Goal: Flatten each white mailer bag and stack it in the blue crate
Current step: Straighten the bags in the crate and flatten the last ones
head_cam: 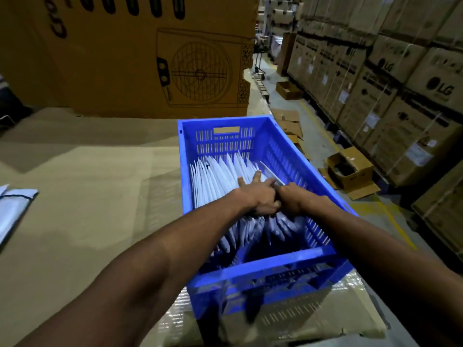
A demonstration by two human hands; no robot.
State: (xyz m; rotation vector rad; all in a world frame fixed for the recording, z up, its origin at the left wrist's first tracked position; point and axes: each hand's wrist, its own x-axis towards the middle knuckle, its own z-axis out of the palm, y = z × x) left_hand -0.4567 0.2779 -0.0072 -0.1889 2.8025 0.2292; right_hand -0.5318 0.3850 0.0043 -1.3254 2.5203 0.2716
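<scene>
Inside the blue crate (253,270) both of your hands are busy with the white mailer bags (215,171). The bags stand on edge in a row, leaning, and they fill most of the crate from the far wall toward you; the part nearest to you is dark and I cannot see well what lies there. Your left hand (260,196) lies on top of the row, with the fingers stretched forward over the upper edges of the bags, so its grip is wide and pressing, not closed around anything. Your right hand (292,200) is just beside it, touching it, near the right wall of the crate. Its fingers are curled downward among the bags, and it seems to hold one thin bag (271,175) whose edge shows in front of the fingers, but the picture is blurred there and I cannot tell for sure how the grip is.

The crate sits at the right part of the worktop (87,196), which is covered with brown cardboard. At the left edge of the worktop more white bags (13,206) lie flat, well apart from the crate. Behind the worktop stands a large brown carton (140,53) with a drawing of a fan. On your right, stacked boxes (390,78) line the aisle, and open cartons (349,169) lie on the floor.
</scene>
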